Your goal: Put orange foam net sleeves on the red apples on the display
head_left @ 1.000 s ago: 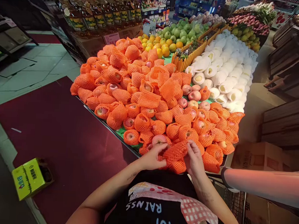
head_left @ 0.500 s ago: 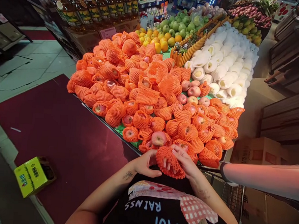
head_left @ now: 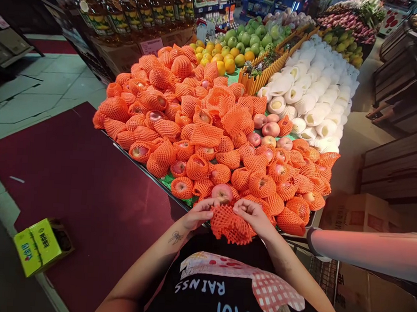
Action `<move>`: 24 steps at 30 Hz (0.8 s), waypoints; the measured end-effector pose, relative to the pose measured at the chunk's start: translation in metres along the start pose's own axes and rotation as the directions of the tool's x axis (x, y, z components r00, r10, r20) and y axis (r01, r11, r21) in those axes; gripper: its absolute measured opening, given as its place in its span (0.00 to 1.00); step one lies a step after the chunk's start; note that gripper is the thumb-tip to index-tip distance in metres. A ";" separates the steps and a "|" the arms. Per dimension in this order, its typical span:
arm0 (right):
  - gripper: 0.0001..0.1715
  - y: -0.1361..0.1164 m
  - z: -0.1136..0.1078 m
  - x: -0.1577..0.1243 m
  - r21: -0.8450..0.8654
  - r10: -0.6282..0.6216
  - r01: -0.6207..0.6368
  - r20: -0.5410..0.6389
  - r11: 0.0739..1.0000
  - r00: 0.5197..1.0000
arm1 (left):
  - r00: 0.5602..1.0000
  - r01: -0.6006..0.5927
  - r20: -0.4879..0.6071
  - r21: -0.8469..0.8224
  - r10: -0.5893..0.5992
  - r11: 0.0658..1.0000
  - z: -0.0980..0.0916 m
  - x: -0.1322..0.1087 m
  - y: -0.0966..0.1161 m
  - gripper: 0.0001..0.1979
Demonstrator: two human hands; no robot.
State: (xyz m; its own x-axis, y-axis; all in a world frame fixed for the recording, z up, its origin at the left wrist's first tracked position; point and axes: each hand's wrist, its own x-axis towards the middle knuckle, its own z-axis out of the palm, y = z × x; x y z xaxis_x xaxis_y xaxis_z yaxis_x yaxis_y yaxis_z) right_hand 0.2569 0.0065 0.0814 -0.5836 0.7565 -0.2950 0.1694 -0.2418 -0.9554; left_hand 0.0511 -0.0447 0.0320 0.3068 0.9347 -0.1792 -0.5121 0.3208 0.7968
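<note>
An orange foam net sleeve (head_left: 231,225) hangs in front of my body, held at its top edge by both hands. My left hand (head_left: 200,213) pinches its left corner between thumb and fingers. On the other side, my right hand (head_left: 252,215) grips the upper right edge. The sleeve looks limp and wide at the bottom; no fruit shows in it. Just beyond my fingers lies a bare red apple (head_left: 222,193) at the front of the heap. Around it are many apples in orange net sleeves (head_left: 262,183).
Bare apples (head_left: 271,128) lie mid-display. White-netted fruit (head_left: 316,96) is piled at right, behind a small orange fence (head_left: 259,79). Oranges (head_left: 230,64) and green apples (head_left: 251,36) are farther back. A yellow-green box (head_left: 40,247) sits on the floor at left. A pale rail (head_left: 368,250) juts in at right.
My right fingers have come out of the sleeve's inside and now pinch its edge. My left hand has closed on the other corner, and the sleeve hangs slightly more to the left.
</note>
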 end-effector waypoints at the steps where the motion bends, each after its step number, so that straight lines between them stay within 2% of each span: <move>1: 0.23 0.002 0.000 0.007 -0.060 -0.039 0.037 -0.043 0.997 0.998 | 0.997 -0.011 -0.079 0.036 0.014 0.999 -0.002 0.003 -0.001 0.26; 2: 0.23 0.003 0.000 0.014 -0.129 -0.081 0.069 -0.087 0.989 0.993 | 0.985 -0.029 -0.165 0.096 0.045 0.995 -0.004 0.007 -0.003 0.24; 4: 0.19 0.004 0.002 0.028 -0.328 -0.162 0.098 -0.173 0.940 0.971 | 0.934 -0.062 -0.323 0.279 0.154 0.958 -0.008 0.017 -0.009 0.20; 7: 0.12 0.003 0.006 0.052 -0.681 -0.257 0.021 -0.247 0.732 0.934 | 0.848 -0.042 -0.441 0.497 0.294 0.867 -0.015 0.031 -0.020 0.14; 9: 0.10 0.001 0.009 0.067 -0.817 -0.217 -0.093 -0.259 0.570 0.941 | 0.814 -0.002 -0.480 0.560 0.327 0.828 -0.019 0.036 -0.025 0.11; 11: 0.11 0.000 0.012 0.080 -0.868 -0.107 -0.203 -0.280 0.454 0.954 | 0.777 0.031 -0.515 0.604 0.361 0.796 -0.021 0.039 -0.026 0.09; 14: 0.14 -0.001 0.016 0.092 -0.880 0.013 -0.282 -0.300 0.383 0.954 | 0.735 0.185 -0.542 0.739 0.407 0.648 -0.022 0.041 -0.022 0.06; 17: 0.15 -0.003 0.019 0.095 -0.882 0.032 -0.274 -0.283 0.383 0.959 | 0.742 0.305 -0.537 0.803 0.401 0.512 -0.022 0.043 -0.018 0.08; 21: 0.13 -0.004 0.019 0.092 -0.885 0.032 -0.254 -0.263 0.390 0.964 | 0.780 0.286 -0.506 0.812 0.369 0.509 -0.026 0.046 -0.015 0.10; 24: 0.12 -0.003 0.016 0.083 -0.859 -0.008 -0.239 -0.272 0.453 0.962 | 0.805 0.246 -0.461 0.831 0.372 0.498 -0.023 0.041 -0.012 0.10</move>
State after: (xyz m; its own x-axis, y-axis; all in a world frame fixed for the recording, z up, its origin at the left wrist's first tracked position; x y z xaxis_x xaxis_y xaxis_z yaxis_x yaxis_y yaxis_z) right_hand 0.1949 0.0601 0.0601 -0.3473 0.8952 -0.2794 0.8983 0.2321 -0.3731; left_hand 0.0513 -0.0071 0.0021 -0.3135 0.9427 -0.1139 0.4872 0.2626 0.8329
